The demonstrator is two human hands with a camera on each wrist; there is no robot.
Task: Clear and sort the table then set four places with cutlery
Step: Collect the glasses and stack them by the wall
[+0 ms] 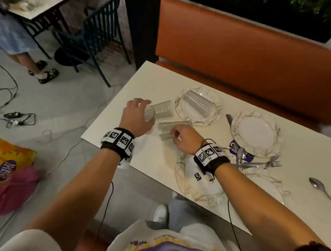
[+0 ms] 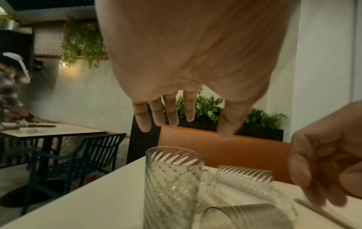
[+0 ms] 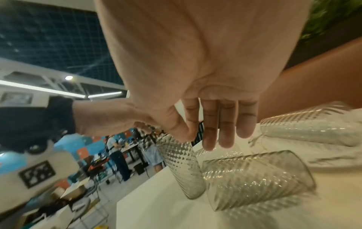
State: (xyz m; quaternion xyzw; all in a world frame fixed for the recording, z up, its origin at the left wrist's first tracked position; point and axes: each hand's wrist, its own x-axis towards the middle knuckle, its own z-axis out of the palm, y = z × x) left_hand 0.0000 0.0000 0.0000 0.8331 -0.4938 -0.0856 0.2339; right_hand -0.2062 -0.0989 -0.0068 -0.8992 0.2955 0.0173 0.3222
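Observation:
Three clear ribbed glasses are at the table's left end. One stands upright (image 2: 172, 186) (image 3: 182, 170) (image 1: 157, 111) beneath my left hand (image 1: 138, 114), whose spread, straight fingers (image 2: 172, 114) hover over its rim without holding it. A second glass (image 1: 170, 128) (image 3: 254, 178) lies on its side beside it. My right hand (image 1: 179, 135) (image 3: 221, 127) is just above that glass, fingers loose and holding nothing. The third glass (image 1: 198, 105) lies on a marbled plate (image 1: 214, 120). Forks (image 1: 270, 163) and spoons (image 1: 241, 154) are heaped between the plates, and a lone spoon (image 1: 320, 188) lies at the right.
Another plate (image 1: 254, 135) sits further right and one (image 1: 196, 186) under my right wrist, with a knife (image 1: 229, 119) beside the far plate. An orange bench (image 1: 241, 52) runs behind the table. A dark chair (image 1: 88, 38), floor cables (image 1: 17, 117) and a standing person (image 1: 16, 37) are to the left.

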